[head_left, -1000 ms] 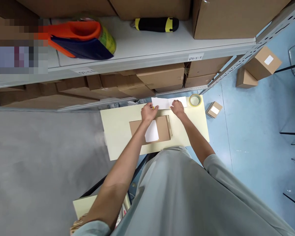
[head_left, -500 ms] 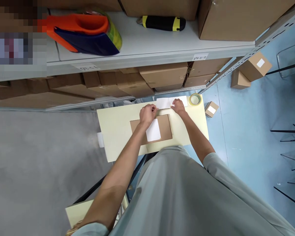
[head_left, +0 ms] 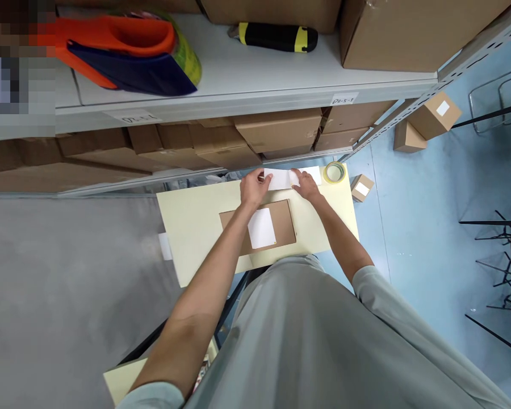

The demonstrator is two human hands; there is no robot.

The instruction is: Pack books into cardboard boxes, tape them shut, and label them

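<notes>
Head view: left hand (head_left: 252, 189) and right hand (head_left: 305, 184) pinching a white label strip (head_left: 280, 179) taut at table's (head_left: 191, 218) far edge, beyond labelled box (head_left: 281, 224); tape roll (head_left: 334, 172) at far right corner.

White label sheet (head_left: 280, 179) lies flat at the table's far edge.

Bright even light, soft shadows; wide-angle edge distortion, top-left pixelated.
</notes>
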